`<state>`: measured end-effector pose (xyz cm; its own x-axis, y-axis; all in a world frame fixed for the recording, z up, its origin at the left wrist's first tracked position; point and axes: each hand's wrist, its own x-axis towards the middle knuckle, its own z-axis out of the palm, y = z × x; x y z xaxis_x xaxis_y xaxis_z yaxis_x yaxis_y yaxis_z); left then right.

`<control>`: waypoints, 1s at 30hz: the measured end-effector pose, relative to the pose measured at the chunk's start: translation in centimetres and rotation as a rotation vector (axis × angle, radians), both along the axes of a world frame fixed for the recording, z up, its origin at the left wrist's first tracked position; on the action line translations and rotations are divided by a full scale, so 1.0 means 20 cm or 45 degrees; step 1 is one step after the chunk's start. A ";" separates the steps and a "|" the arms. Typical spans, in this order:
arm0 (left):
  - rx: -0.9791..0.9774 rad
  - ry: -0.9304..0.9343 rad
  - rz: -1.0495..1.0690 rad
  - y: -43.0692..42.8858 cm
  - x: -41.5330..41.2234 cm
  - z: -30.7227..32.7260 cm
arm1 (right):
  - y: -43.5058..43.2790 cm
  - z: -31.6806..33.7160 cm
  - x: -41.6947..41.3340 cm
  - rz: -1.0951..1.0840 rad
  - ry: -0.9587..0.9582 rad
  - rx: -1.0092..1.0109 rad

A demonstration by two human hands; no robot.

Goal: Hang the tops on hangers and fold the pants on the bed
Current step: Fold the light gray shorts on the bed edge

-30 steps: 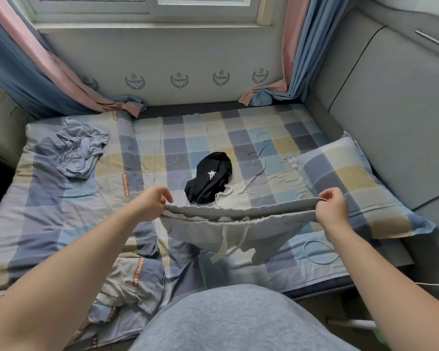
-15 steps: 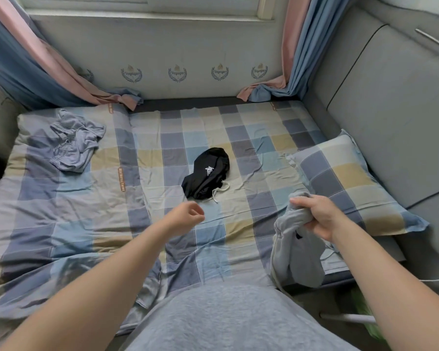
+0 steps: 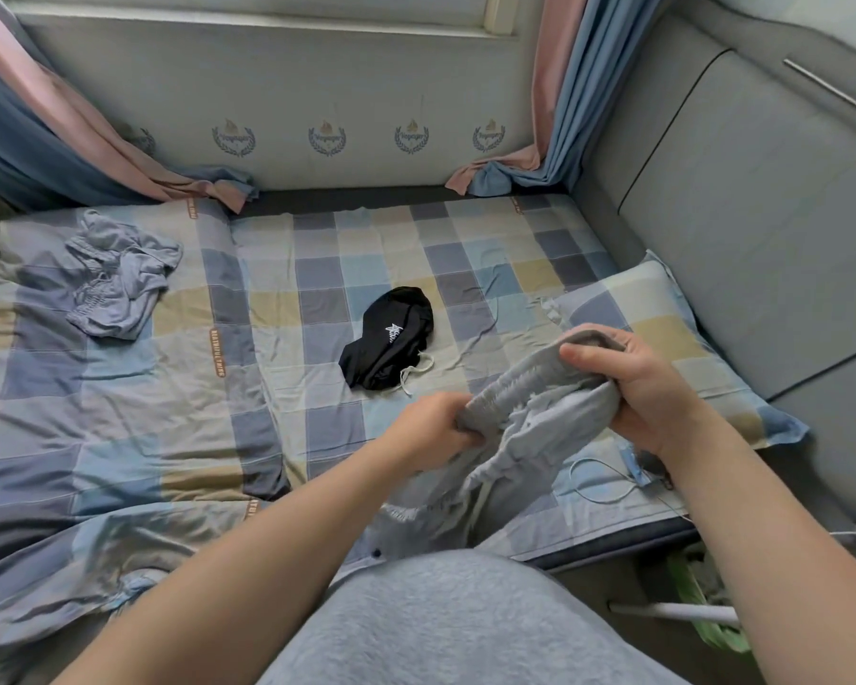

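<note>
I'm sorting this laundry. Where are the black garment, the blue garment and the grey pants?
black garment (image 3: pixel 389 351): head view, the middle of the bundle.
blue garment (image 3: pixel 119 279): head view, its crumpled middle.
grey pants (image 3: pixel 520 383): head view, the ribbed waistband.

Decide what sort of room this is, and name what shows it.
Probably a bedroom: a bed with a checked sheet, a matching pillow beside a padded panel, curtains beside the window. The left hand and right hand grip grey pants over the bed.

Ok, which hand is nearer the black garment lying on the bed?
Left. The left hand grips the grey pants just this side of the black garment; the right hand holds them farther right, by the pillow.
</note>
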<state>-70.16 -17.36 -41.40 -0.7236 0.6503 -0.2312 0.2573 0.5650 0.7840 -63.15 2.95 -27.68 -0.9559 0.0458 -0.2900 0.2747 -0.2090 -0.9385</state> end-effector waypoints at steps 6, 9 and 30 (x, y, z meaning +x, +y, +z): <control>-0.661 0.022 0.380 -0.35 -0.04 -0.23 | 0.16 -0.08 -0.10 -0.550 0.079 0.028; -0.899 -0.188 0.468 -0.50 -0.06 -0.27 | 0.22 -0.14 -0.12 -0.601 0.028 0.176; -0.483 -0.129 0.605 -0.67 -0.41 0.02 | 0.37 -0.46 -0.07 -0.181 -0.247 1.321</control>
<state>-78.45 -30.82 -41.01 -0.8763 0.1208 -0.4664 -0.1567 0.8439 0.5130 -64.65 10.33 -36.87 -0.8640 0.4653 -0.1922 0.4747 0.6258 -0.6189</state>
